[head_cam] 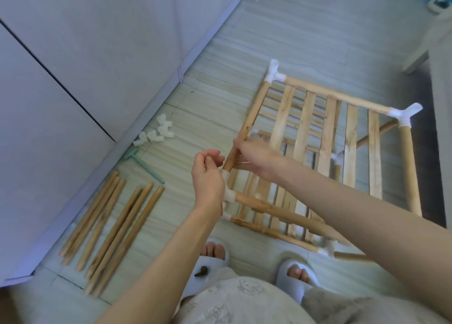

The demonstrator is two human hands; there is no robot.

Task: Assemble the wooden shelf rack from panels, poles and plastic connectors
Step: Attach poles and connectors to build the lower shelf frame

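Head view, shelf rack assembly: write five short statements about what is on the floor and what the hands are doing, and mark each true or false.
1. The right hand grips a side pole of the rack. True.
2. The left hand holds the green mallet. False: the mallet lies on the floor, untouched, and the left hand holds nothing visible.
3. Loose poles lie on the floor to the left of the rack. True.
4. The spare white connectors are piled on the rack's slats. False: they lie on the floor by the cabinet.
5. The rack's far corners have no connectors. False: white corner connectors are fitted there.
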